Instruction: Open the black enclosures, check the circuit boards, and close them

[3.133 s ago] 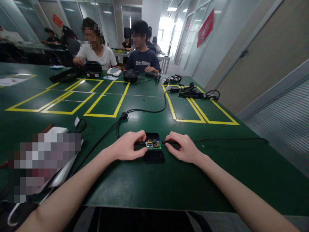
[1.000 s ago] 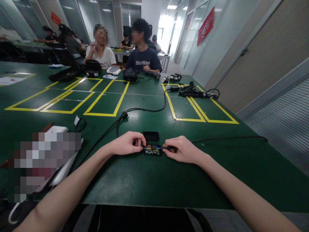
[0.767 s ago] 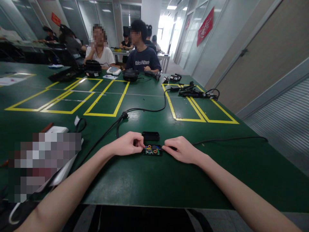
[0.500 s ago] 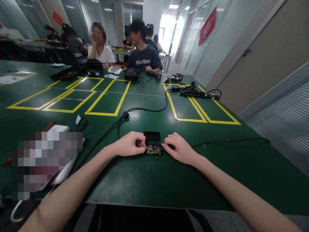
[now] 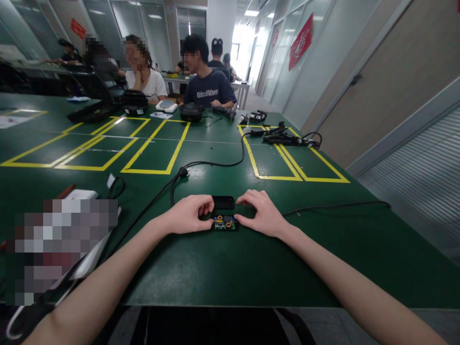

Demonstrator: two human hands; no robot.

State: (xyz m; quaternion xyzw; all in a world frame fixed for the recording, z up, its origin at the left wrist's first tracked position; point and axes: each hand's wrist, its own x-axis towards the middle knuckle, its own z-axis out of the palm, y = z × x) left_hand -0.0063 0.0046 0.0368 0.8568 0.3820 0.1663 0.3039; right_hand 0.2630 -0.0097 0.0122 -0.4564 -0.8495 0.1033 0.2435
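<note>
A small circuit board (image 5: 224,222) with copper coils lies face up on the green table, seated in what looks like a black casing half. Just behind it sits the matching black casing shell (image 5: 224,202), hollow side up. At the board's left end is my left hand (image 5: 190,214), thumb tip at the edge and fingers curled but apart from the thumb. My right hand (image 5: 261,213) is open on the other side, its thumb by the board's right end and its fingers raised near the shell. Whether the thumbs press on the board I cannot tell.
A black cable with a plug (image 5: 183,172) crosses the green table (image 5: 230,268). At left lies a white item (image 5: 83,194) beside a blurred patch. Black cables and adapters (image 5: 283,136) lie at far right, near yellow tape outlines. Two people (image 5: 208,91) sit across.
The fingers of both hands have opened away from their thumbs, the right hand more widely. The board and shell stay together on the table; the view has shifted slightly.
</note>
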